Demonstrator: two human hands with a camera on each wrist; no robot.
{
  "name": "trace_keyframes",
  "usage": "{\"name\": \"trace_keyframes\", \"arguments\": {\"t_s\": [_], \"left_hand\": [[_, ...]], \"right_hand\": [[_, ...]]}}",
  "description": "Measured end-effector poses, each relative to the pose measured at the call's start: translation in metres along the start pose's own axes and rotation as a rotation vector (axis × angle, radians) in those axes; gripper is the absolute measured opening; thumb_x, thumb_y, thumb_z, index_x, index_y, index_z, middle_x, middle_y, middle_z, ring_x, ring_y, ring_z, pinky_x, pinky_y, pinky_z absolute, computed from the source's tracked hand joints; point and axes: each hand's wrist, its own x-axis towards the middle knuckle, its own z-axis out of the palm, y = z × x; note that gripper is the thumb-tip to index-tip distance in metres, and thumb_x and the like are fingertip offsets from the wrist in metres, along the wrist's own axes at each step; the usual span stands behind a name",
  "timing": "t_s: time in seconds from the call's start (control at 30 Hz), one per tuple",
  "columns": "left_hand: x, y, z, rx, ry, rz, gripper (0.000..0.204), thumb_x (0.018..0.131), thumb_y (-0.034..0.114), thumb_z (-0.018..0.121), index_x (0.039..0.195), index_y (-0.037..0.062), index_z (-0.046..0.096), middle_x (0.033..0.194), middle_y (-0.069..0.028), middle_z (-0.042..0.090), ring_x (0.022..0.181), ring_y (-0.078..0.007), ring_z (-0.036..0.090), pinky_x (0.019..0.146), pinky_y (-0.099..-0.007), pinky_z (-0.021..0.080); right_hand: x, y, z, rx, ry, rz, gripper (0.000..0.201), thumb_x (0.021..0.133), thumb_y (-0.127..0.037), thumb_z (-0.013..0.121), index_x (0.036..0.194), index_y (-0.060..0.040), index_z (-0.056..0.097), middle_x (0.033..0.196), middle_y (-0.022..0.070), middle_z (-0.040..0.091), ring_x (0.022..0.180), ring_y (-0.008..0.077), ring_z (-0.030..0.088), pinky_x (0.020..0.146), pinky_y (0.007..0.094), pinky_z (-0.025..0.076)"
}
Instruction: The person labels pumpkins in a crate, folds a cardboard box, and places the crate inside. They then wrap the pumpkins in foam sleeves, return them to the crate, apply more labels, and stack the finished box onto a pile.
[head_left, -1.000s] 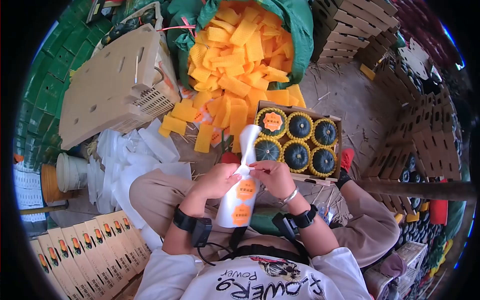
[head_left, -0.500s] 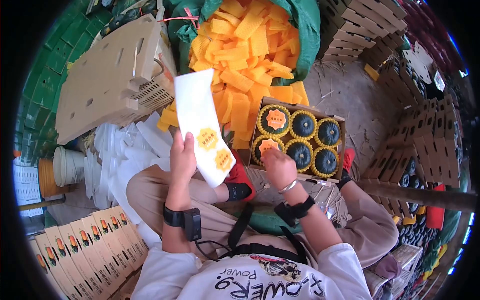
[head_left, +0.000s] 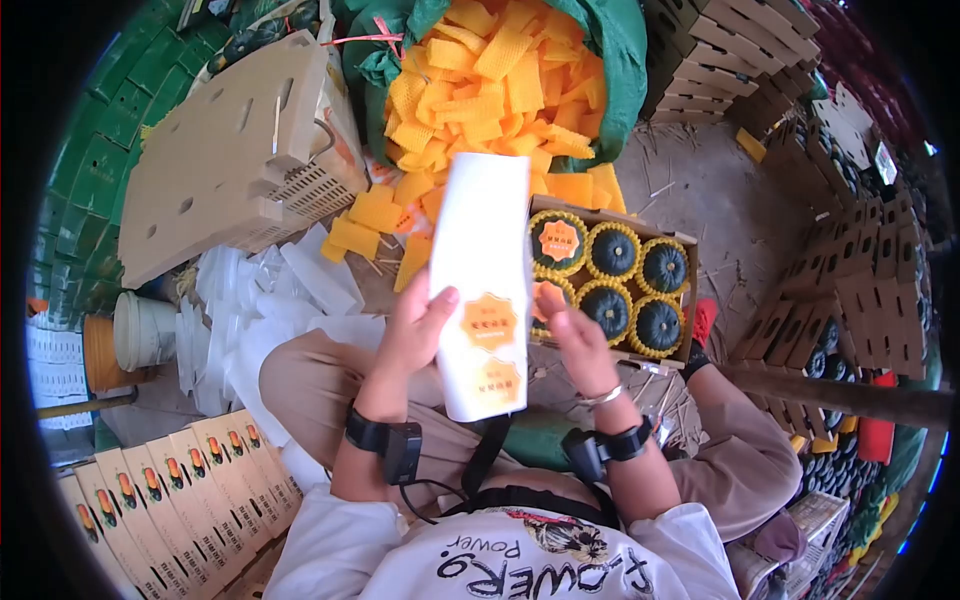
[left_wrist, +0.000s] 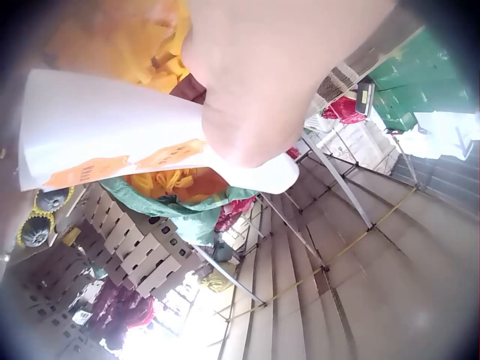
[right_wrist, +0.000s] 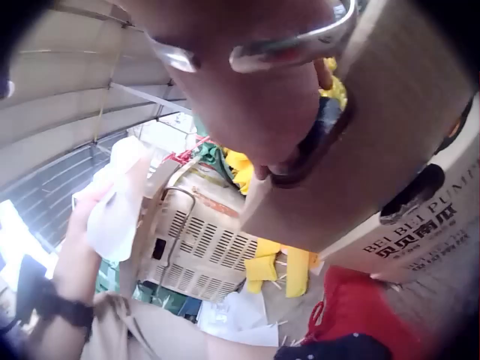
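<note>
In head view, the label sheet [head_left: 485, 230] is pointing forward, long axis nearly vertical — between the hands. The left hand [head_left: 415, 325] is pinching its left edge; the right hand [head_left: 588, 360] is extending its fingers loosely, near the pumpkin label [head_left: 547, 298]. In left wrist view, the sheet is stretching leftward. In right wrist view, the carton [right_wrist: 375, 127] is hiding right fingertips — partly.

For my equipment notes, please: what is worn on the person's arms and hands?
White sleeves; on each forearm, a black strap with a dark boxy device, the left one with black cable. A silver bangle circles the right wrist. No gloves.
</note>
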Motion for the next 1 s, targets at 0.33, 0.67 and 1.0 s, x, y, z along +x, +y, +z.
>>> {"name": "trace_keyframes", "arguments": {"t_s": [0.33,0.67,1.0], "left_hand": [[-0.012,-0.032,0.046,-0.360,-0.147,-0.410,0.035,0.092,0.028,0.050,0.111,-0.0011,0.053,0.100,-0.0052,0.060,0.086,-0.0131,0.059,0.077,-0.0276,0.048],[-0.012,-0.011,0.053,0.327,0.093,-0.104,0.033,0.093,0.026,0.049,0.079,-0.0032,0.055,0.066,0.0028,0.052,0.060,-0.0053,0.043,0.056,-0.0228,0.037],[-0.015,0.006,0.042,0.192,-0.351,-0.165,0.014,0.085,0.004,0.055,0.096,-0.0039,0.058,0.082,-0.0013,0.061,0.076,-0.0045,0.054,0.069,-0.0209,0.044]], "right_hand": [[-0.009,-0.048,0.003,-0.609,0.409,-0.332,0.081,0.070,-0.004,0.070,0.135,0.0008,0.022,0.121,0.0293,0.043,0.108,0.0357,0.049,0.088,0.0385,0.041],[-0.036,-0.060,0.022,-1.199,0.271,-0.660,0.059,0.068,-0.016,0.070,0.120,-0.0032,0.047,0.128,0.0202,0.042,0.122,0.0349,0.038,0.100,0.0542,0.023],[-0.022,-0.049,-0.002,-0.481,-0.028,-0.196,0.019,0.076,-0.007,0.063,0.094,-0.0009,0.065,0.076,0.0171,0.063,0.066,0.0286,0.062,0.061,0.0311,0.049]]}}
